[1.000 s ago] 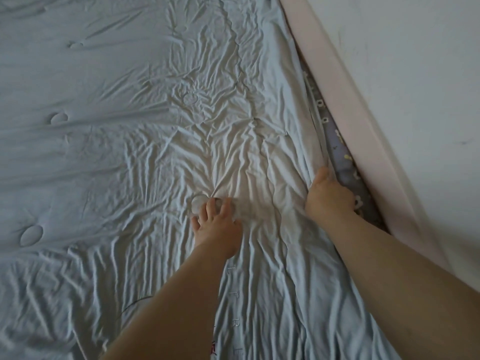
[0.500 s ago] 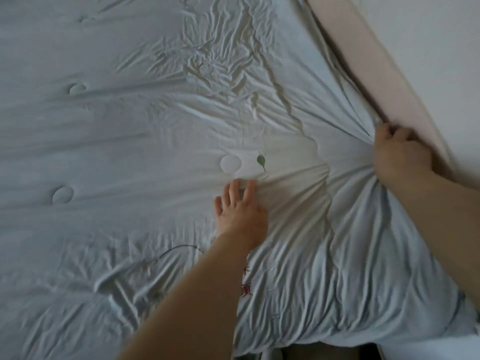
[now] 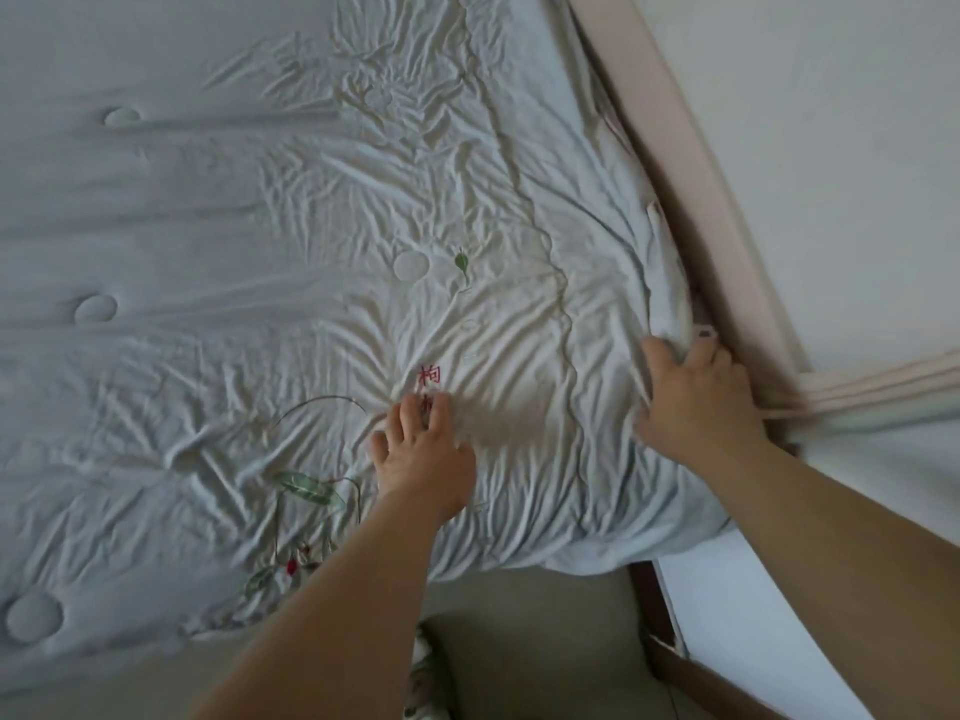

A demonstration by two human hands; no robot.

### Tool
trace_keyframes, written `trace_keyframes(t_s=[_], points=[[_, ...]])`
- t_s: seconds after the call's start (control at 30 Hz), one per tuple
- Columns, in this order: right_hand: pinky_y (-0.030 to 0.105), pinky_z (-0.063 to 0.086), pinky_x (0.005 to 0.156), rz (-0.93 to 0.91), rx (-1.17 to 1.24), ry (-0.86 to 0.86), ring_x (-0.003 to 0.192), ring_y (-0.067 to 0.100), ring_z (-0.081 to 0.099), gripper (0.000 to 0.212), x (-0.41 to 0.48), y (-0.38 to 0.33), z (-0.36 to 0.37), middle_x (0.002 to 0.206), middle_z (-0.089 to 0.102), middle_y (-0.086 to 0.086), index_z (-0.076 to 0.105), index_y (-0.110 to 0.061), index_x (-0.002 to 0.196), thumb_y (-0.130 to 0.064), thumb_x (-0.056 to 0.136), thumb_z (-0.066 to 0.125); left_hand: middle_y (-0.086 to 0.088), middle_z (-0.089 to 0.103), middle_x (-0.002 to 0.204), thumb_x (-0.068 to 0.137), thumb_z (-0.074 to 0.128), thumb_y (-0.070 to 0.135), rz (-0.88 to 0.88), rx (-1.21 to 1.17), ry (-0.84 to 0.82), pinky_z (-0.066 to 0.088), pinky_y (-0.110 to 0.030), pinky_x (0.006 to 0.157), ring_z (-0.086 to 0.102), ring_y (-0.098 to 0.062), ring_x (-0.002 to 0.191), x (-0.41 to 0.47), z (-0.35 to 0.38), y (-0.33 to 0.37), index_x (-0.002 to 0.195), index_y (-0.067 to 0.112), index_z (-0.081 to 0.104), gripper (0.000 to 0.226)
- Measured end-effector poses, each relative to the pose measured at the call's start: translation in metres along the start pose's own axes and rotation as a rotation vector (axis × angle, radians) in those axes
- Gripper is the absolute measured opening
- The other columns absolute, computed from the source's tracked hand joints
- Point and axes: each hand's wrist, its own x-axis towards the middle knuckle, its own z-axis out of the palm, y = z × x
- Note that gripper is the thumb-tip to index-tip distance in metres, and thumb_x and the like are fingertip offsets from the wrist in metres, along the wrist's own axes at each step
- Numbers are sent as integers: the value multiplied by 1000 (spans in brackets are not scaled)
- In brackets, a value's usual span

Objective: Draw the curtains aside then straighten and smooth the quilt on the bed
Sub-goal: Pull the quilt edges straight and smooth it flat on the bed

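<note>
Shifted toward the corner of the quilt (image 3: 234, 226) on the bed (image 3: 696, 163), my left hand (image 3: 421, 459) presses it with spread fingers while my right hand (image 3: 691, 392) clutches its frame-side edge (overpulling risks bunching fresh wrinkles).

One quilt (image 3: 260, 226), two hands (image 3: 423, 462) (image 3: 696, 402), four-ish tufts (image 3: 410, 266)

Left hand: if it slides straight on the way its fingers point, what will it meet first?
The left hand lies flat on the quilt, fingers pointing up the picture. First in line is the red embroidered character, just ahead of it; further on, probably the round quilted dimple.
</note>
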Motion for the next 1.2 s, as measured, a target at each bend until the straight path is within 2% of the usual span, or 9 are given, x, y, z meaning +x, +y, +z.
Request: trace_keyframes(t_s=[0.17,0.27,0.33,0.57,0.67,0.77,0.9,1.03,1.2], points=[[39,52,50,-9,-122,85,57,33,62,39,-10,32,-7,86,54,28,64,-2,114,-3,83,41,-4,-2,157,94,37,35,16,7,56,6,-45,117,-3,-26,145,-28,24,14,150,29,3,65],[45,46,63,-35,-153,122,75,43,62,34,-9,69,-16,95,53,37,54,7,120,1,91,36,0,1,156,94,37,36,97,1,189,5,-44,117,-1,-24,145,-45,31,20,148,31,4,64],[54,47,63,13,-122,193,69,47,60,42,-13,74,-12,87,51,45,59,12,112,6,82,30,0,-2,157,94,36,36,112,3,228,3,-45,118,-4,-24,145,-53,32,20,149,30,1,65],[53,35,85,-98,-157,210,100,47,47,57,-20,47,26,118,42,43,53,21,110,-8,83,12,-2,-5,159,95,40,40,-12,-49,22,11,-47,119,1,-29,146,-78,39,-32,151,31,2,69],[58,31,97,-185,-142,260,112,53,45,56,-29,17,20,125,43,45,53,28,106,-7,79,20,-5,-3,159,95,40,38,-112,-49,-20,19,-46,116,8,-31,145,-85,33,-63,150,29,8,65],[57,36,103,-347,-79,183,120,48,45,61,-49,-30,2,133,43,38,53,17,119,-16,77,24,-5,13,154,92,44,43,-178,-62,31,30,-47,110,23,-29,139,-89,25,-89,148,29,18,63],[42,10,118,-687,18,78,143,33,17,78,-80,-103,-6,155,17,19,23,-4,147,-38,83,53,-4,28,146,91,49,43,-226,-31,42,36,-46,104,33,-28,133,-96,15,-125,144,23,22,63],[45,38,106,-856,79,147,119,31,55,85,-109,-180,0,127,57,15,56,-3,125,-47,56,79,-6,35,141,92,50,29,-306,60,72,38,-43,100,39,-28,129,-104,9,-172,141,18,29,54],[43,44,101,-935,209,222,104,27,59,52,-132,-259,-3,110,62,7,58,-6,114,-24,68,73,-7,42,133,90,55,19,-371,190,157,42,-42,95,44,-28,122,-101,3,-239,135,14,37,48]])
